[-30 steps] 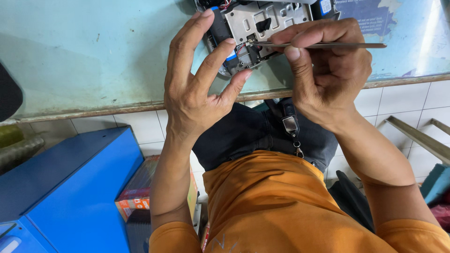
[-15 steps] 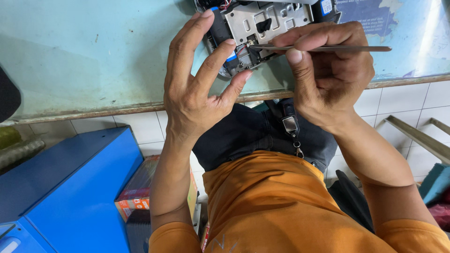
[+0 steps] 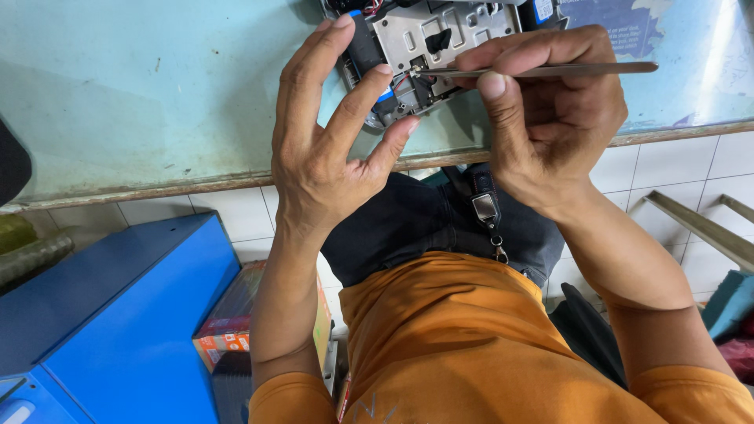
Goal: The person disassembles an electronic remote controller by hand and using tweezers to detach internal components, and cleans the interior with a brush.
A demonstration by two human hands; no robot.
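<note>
An opened electronic device [image 3: 440, 39] with a grey metal plate, black parts and small wires lies on a pale green tabletop [image 3: 157, 94] at the top of the head view. My left hand [image 3: 330, 149] steadies its near edge, fingers spread, fingertips touching the black and blue parts. My right hand [image 3: 550, 118] pinches metal tweezers [image 3: 542, 71], held level, with the tips poked into the device near the small wires.
The table's worn front edge [image 3: 196, 187] runs across the view above a white tiled floor. A blue box [image 3: 102, 314] stands at the lower left, with a colourful carton [image 3: 236, 322] beside it. A key fob [image 3: 485, 208] hangs at my waist. Metal bars [image 3: 707, 228] lie at the right.
The tweezers have shifted slightly to the right with my right hand. My left hand keeps its hold on the device.
</note>
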